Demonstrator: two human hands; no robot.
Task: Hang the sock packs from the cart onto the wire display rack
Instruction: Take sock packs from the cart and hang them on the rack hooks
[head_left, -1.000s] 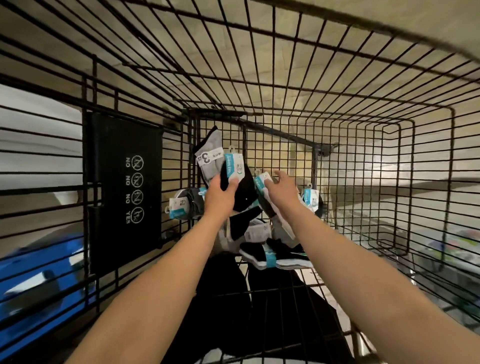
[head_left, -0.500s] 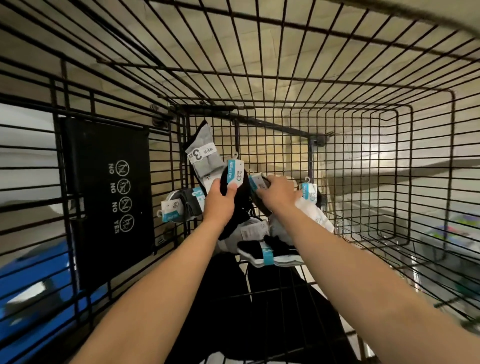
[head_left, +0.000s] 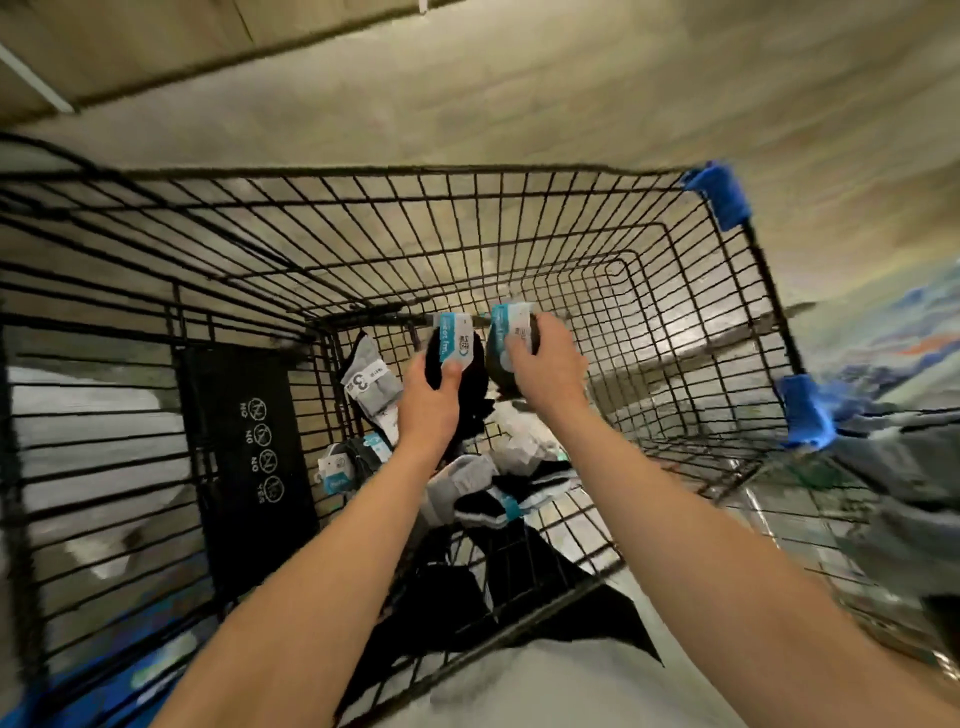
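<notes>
Inside the cart (head_left: 519, 218), raised above its floor, the left hand (head_left: 428, 405) grips a black sock pack (head_left: 457, 353), label jutting past the thumb. The right hand (head_left: 545, 371) clasps a dark sock pack (head_left: 506, 338) likewise; other packs (head_left: 493, 483) lie on the cart floor.

Two packs raised off the pile (head_left: 519, 491) in the cart (head_left: 467, 175).
Left hand (head_left: 428, 410) has carried its black sock pack (head_left: 457, 340) upward; right hand (head_left: 545, 371), earlier reaching among the packs, now grips a dark teal-labelled pack (head_left: 511, 332) level with it, just beside.
</notes>
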